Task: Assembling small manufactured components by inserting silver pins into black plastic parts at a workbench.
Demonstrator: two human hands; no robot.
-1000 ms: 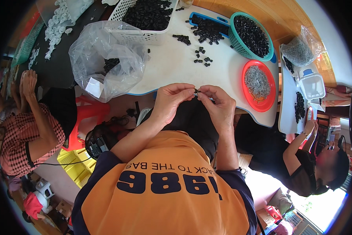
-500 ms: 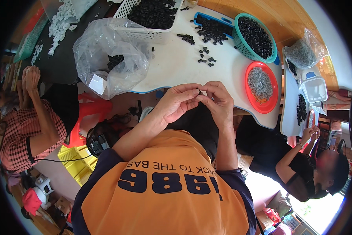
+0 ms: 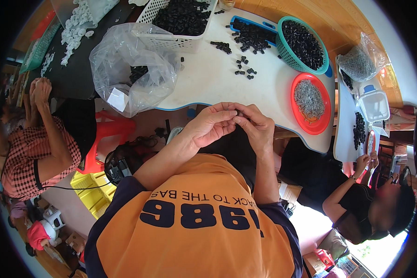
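Note:
In front of my chest, just off the near edge of the white table [image 3: 208, 88], my two hands meet fingertip to fingertip. My left hand [image 3: 212, 124] and my right hand [image 3: 256, 127] both pinch a small black part [image 3: 238, 113], mostly covered by the fingers. Beyond them, loose black plastic parts [image 3: 249, 72] lie scattered, with a larger heap [image 3: 252, 38] by a blue tray [image 3: 269, 25]. A red plate [image 3: 327, 104] at the right holds small grey metal pieces [image 3: 309, 99].
A clear plastic bag [image 3: 106, 60] hangs over the table's left edge beside a white basket [image 3: 183, 44] of black parts. A green basket [image 3: 282, 48] of black parts stands far right. Co-workers sit on both sides, one in a checked shirt [image 3: 46, 153], another in black [image 3: 356, 204].
My hands have dipped slightly and my right fingers have closed further over the small black part. Both still pinch it. The things on the table have not moved.

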